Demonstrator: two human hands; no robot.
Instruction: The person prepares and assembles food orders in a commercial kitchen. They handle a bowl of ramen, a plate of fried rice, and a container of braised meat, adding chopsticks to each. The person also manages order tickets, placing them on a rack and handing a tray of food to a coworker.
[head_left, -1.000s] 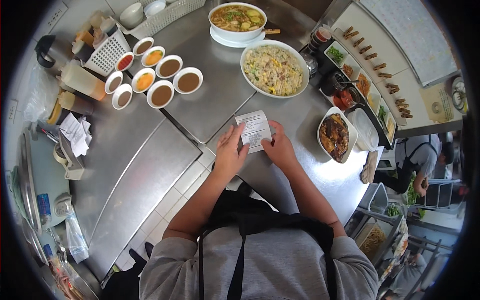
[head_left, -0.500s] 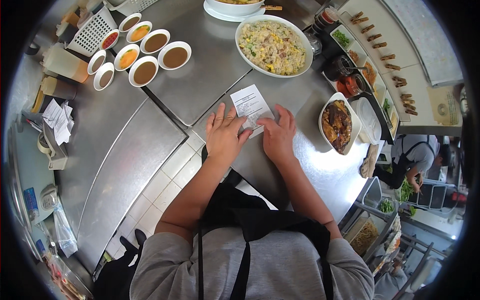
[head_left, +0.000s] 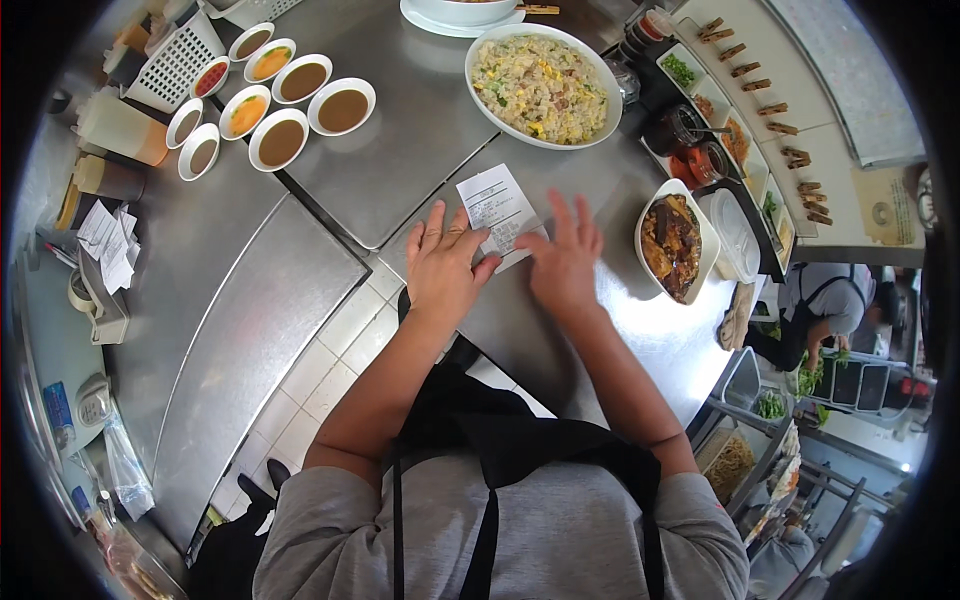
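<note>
A white printed slip of paper (head_left: 495,205) lies on the steel counter in front of me. My left hand (head_left: 442,268) rests flat over its left edge, with the fingers stretched and the thumb toward the lower part. At its right side is my right hand (head_left: 563,262), fingers spread and slightly blurred, the thumb close to the slip's lower right edge. Whether that thumb touches the paper I cannot tell. Beyond the slip stands a large white bowl of fried rice (head_left: 540,88). Right of my right hand sits a white dish of dark glazed food (head_left: 672,250).
Several small white bowls of sauce (head_left: 278,140) stand at the far left. Topping trays and jars (head_left: 700,160) line the right side, below a row of clothespins (head_left: 770,110). A counter edge and tiled floor (head_left: 350,325) lie left of me. A co-worker (head_left: 830,300) handles greens at the right.
My right hand has lifted and its fingers have spread and reached farther forward. My left hand stays on the slip. The whole view has shifted slightly.
</note>
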